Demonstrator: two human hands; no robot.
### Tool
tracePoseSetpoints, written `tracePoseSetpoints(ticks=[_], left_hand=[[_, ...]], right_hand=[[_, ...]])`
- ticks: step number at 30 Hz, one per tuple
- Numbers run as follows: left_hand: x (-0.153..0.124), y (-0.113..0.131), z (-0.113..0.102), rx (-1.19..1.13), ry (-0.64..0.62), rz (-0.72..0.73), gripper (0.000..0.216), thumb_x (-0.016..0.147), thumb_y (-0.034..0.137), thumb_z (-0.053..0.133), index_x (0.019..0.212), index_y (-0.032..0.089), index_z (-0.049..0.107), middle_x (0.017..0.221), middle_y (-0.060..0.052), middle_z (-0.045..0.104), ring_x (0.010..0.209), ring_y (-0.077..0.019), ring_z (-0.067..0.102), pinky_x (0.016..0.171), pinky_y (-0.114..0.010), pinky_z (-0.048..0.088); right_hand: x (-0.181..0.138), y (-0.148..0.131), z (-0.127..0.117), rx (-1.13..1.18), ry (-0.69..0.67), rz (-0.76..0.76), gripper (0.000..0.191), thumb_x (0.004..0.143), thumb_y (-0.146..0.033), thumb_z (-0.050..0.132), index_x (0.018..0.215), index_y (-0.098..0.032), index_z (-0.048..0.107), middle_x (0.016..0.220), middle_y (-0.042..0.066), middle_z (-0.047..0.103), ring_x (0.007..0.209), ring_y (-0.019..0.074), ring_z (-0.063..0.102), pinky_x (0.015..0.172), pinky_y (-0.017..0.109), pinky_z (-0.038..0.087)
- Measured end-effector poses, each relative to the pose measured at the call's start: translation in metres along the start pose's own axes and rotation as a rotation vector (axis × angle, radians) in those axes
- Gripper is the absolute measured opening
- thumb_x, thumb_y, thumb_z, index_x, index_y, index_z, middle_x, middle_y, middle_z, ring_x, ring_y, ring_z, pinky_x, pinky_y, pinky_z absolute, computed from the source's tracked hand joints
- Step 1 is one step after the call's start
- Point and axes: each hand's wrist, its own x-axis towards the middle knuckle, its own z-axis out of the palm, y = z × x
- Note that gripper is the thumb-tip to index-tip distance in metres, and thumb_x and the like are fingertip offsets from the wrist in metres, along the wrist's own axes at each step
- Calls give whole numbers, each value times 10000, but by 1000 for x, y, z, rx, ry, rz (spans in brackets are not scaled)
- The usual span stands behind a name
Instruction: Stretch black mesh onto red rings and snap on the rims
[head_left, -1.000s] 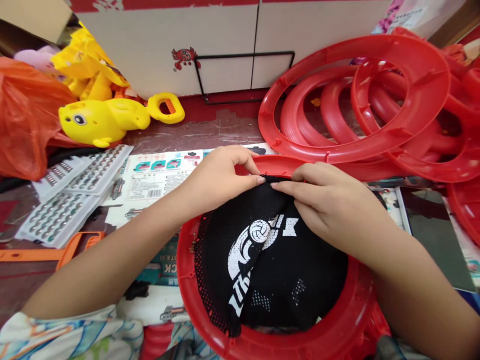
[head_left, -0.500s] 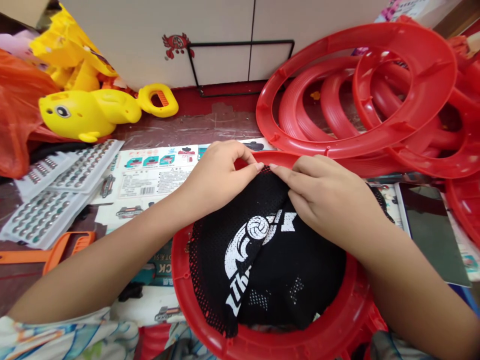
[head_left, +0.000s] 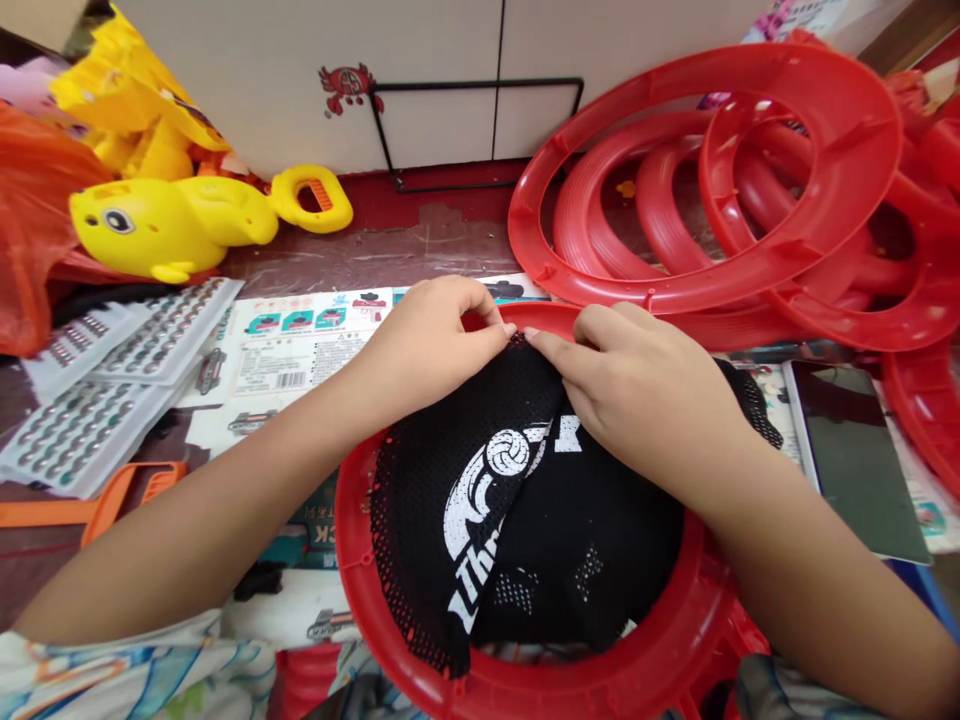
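A black mesh net (head_left: 465,480) with a white ball logo lies over a red plastic ring (head_left: 360,570) in front of me. My left hand (head_left: 431,345) pinches the net's far edge against the ring's far rim, fingers curled. My right hand (head_left: 645,390) rests on the net beside it, its fingertips pressed to the same edge, touching the left hand's fingertips. The net's left side sits along the ring's rim; its right part is hidden under my right hand and forearm.
A pile of red plastic rings (head_left: 705,190) leans at the back right. A yellow toy duck (head_left: 169,225) and an orange bag (head_left: 30,220) sit at the left. Trays of button cells (head_left: 97,390), printed cards (head_left: 300,345) and an orange plastic piece (head_left: 120,495) lie on the table.
Both hands have shifted a little to the left along the ring's far rim with the net's edge. The view has tilted slightly down and right.
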Motion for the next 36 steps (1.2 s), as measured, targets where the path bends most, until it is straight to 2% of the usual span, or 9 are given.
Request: tracePoseSetpoints(ticks=[5, 8, 11, 13, 17, 22, 27, 31, 36], left_hand=[[1, -6, -9, -46, -93, -5, 120, 758, 299, 638, 725, 189, 672, 771, -14, 683, 712, -178, 590, 605, -292, 396], [2, -6, -10, -45, -92, 28, 96, 768, 274, 631, 791, 190, 671, 803, -8, 690, 725, -179, 602, 618, -292, 420], [1, -4, -7, 47, -25, 194, 180, 862, 197, 520, 942, 186, 681, 986, -32, 719, 928, -211, 640, 827, -347, 477], [0, -3, -3, 143, -15, 327, 282, 911, 148, 428, 1027, 179, 683, 1113, -60, 706, 1082, -237, 616, 979, -405, 442], [0, -3, 2, 131, -76, 462, 296, 944, 168, 422, 1083, 186, 682, 1236, -71, 660, 1189, -215, 582, 1064, -383, 421], [0, -2, -1, 117, -53, 366, 236, 923, 247, 509, 971, 191, 733, 1052, -71, 633, 1004, -197, 612, 954, -360, 471], [-6, 4, -4, 118, 59, 376, 194, 857, 224, 580, 723, 170, 708, 1001, -60, 629, 942, -196, 605, 880, -347, 475], [-9, 6, -3, 51, 62, 349, 138, 850, 272, 627, 818, 204, 743, 996, -43, 607, 968, -200, 594, 887, -348, 483], [-8, 1, -3, -38, -17, 285, 134, 850, 285, 628, 830, 207, 735, 1034, -45, 563, 948, -179, 582, 863, -333, 500]], right_hand=[[-4, -1, -1, -41, 56, -67, 346, 949, -159, 461, 1180, -200, 714, 773, 68, 591, 707, 198, 462, 640, 317, 303], [-5, 0, 1, 42, 71, -81, 373, 960, -150, 430, 1231, -177, 685, 834, 75, 643, 745, 204, 524, 661, 314, 358], [-3, 2, 1, 169, 96, 16, 410, 975, -181, 421, 1331, -113, 611, 923, 100, 700, 823, 227, 593, 751, 344, 433], [-2, 3, 1, 226, 110, 117, 412, 961, -219, 468, 1334, -111, 604, 913, 96, 716, 849, 244, 614, 781, 363, 450], [1, 3, 0, 346, 115, 231, 367, 916, -203, 508, 1247, -184, 664, 946, 64, 740, 881, 237, 629, 787, 347, 458], [4, 2, -2, 477, 112, 223, 421, 866, -146, 489, 1243, -186, 672, 900, 35, 738, 837, 209, 615, 787, 332, 448], [3, -1, -8, 555, 170, 270, 216, 807, -134, 511, 928, -155, 689, 789, 36, 678, 746, 177, 594, 691, 300, 427], [2, -1, -11, 552, 199, 254, 133, 798, -135, 513, 796, -186, 635, 758, 19, 663, 725, 167, 583, 683, 304, 434], [-1, 1, -9, 484, 223, 85, 262, 889, -145, 475, 823, -191, 724, 795, 40, 705, 781, 192, 595, 777, 366, 483]])
